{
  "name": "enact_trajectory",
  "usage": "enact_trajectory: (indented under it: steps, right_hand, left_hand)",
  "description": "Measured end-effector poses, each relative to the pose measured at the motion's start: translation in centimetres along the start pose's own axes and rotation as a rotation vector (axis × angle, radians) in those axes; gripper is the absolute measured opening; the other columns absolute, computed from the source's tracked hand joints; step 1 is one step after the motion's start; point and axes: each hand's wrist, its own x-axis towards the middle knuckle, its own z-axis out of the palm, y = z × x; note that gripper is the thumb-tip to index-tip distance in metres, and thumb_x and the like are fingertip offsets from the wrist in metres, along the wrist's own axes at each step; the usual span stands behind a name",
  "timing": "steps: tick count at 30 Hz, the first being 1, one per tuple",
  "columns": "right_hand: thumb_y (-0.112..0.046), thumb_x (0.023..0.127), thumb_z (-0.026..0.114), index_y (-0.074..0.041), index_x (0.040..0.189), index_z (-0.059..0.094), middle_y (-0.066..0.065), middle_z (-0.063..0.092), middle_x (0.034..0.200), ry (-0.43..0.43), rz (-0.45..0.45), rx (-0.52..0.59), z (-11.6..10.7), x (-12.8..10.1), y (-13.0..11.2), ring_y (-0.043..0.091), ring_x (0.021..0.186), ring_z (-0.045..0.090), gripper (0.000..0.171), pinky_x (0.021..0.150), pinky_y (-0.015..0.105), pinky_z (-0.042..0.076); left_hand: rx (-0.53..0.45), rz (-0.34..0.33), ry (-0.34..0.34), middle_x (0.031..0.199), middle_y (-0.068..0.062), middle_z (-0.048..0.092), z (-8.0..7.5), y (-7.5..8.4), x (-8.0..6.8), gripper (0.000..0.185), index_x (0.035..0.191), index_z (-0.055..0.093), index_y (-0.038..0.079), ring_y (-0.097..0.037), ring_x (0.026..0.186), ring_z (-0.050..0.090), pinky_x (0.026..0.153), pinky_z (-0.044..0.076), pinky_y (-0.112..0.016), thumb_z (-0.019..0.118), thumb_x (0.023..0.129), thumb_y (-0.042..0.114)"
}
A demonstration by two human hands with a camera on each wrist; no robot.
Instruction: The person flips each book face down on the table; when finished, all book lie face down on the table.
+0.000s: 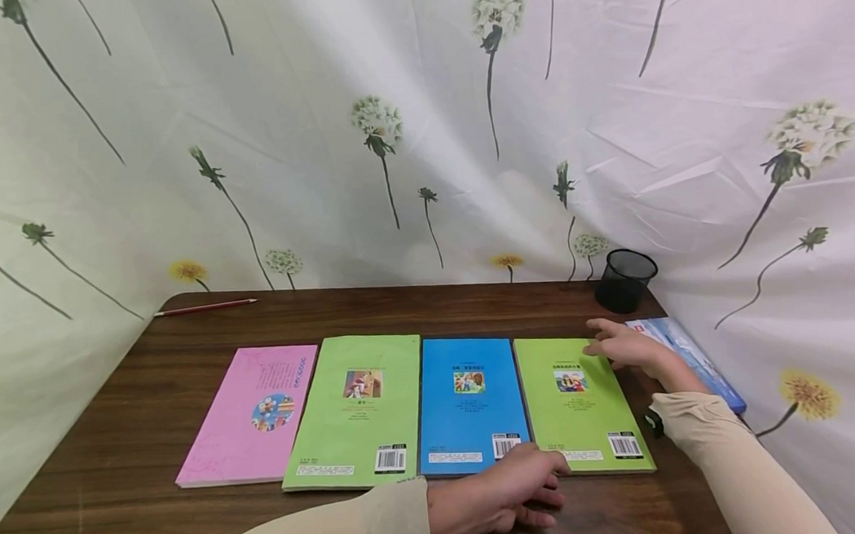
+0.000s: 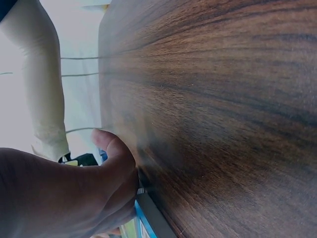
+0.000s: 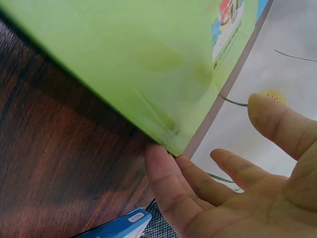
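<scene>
On the table a green book (image 1: 591,416), with a small picture and a barcode on its cover, lies flat at the right end of a row. My right hand (image 1: 631,348) is at its far right corner. In the right wrist view, straight fingertips touch that corner of the green book (image 3: 124,64), thumb spread away. At the near left corner, my left hand (image 1: 510,486) reaches its index finger to the book's edge, its other fingers loosely bent underneath. A blue book (image 1: 474,427) lies close along the green book's left side, partly covered by the left hand.
Farther left lie a larger green book (image 1: 386,425) and a pink book (image 1: 224,430). A black mesh pen cup (image 1: 616,292) stands at the back right. Beside the right forearm is a blue and white flat item (image 1: 686,353). A red pencil (image 1: 209,307) lies along the wooden table's (image 1: 101,458) back edge.
</scene>
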Motion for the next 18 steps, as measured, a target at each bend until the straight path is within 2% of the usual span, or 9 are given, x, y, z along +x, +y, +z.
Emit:
enact_trajectory:
  steps: [18]
  right_hand:
    - [-0.026, 0.1, 0.056, 0.0, 0.158, 0.015, 0.038, 0.021, 0.157, 0.002, -0.003, -0.006, 0.15, 0.03, -0.1, 0.051, 0.138, 0.037, 0.076, 0.101, 0.058, 0.046]
  left_hand:
    - [0.004, -0.001, 0.001, 0.105, -0.013, 0.059, -0.07, -0.03, 0.07, 0.039, 0.123, 0.051, 0.006, -0.023, 0.09, 0.065, 0.054, 0.053, -0.021, 0.064, 0.089, 0.018]
